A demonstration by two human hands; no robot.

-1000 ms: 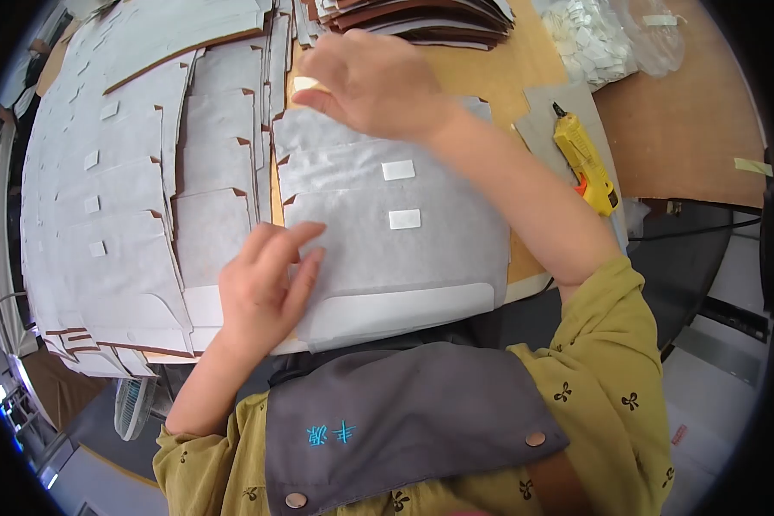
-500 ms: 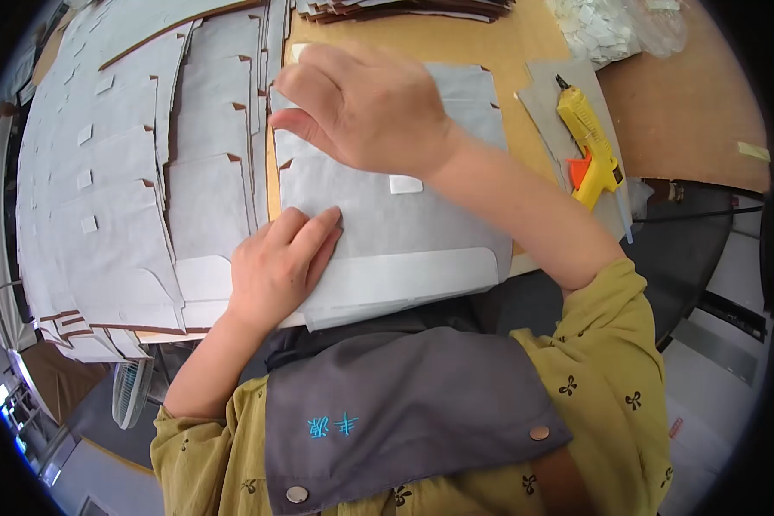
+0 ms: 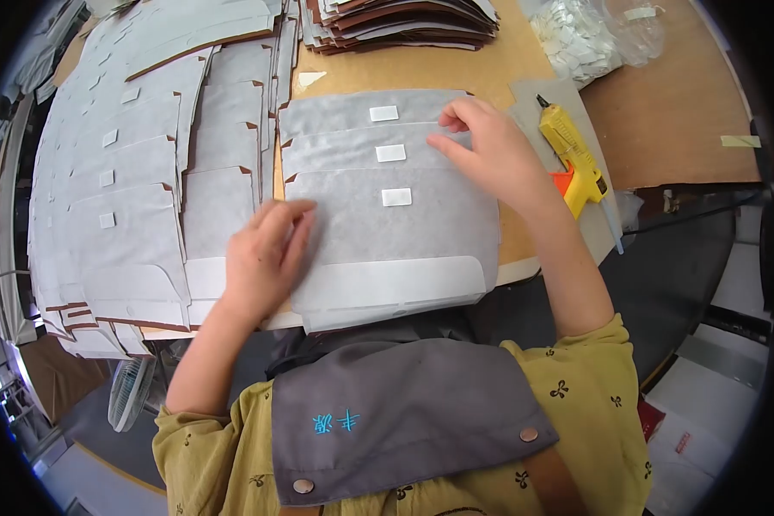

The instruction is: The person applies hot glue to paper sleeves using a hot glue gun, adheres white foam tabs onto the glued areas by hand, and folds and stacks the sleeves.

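Overlapping light-grey fabric panels [image 3: 344, 224] lie on the board before me, with brown showing at their notched corners. Each of the three visible layers carries a small white rectangular patch [image 3: 396, 198]. A smooth white strip [image 3: 387, 279] runs along the near edge. My left hand [image 3: 267, 254] is at the panels' left edge, fingers bent and a little apart, with nothing visible in it. Over the upper right part of the panels is my right hand [image 3: 490, 150], its thumb and forefinger apart and nothing between them.
More grey panels [image 3: 138, 249] spread in overlapping rows on the left. A yellow glue gun [image 3: 572, 146] lies at right on a grey sheet. Behind are a stack of brown-edged pieces [image 3: 400, 26] and a plastic bag of white bits [image 3: 574, 39]. A white scrap [image 3: 310, 78] lies on the board.
My right hand has moved from the panels' upper left to their upper right, and its fingers have parted. Two more white patches are now visible. My left hand has shifted slightly left.
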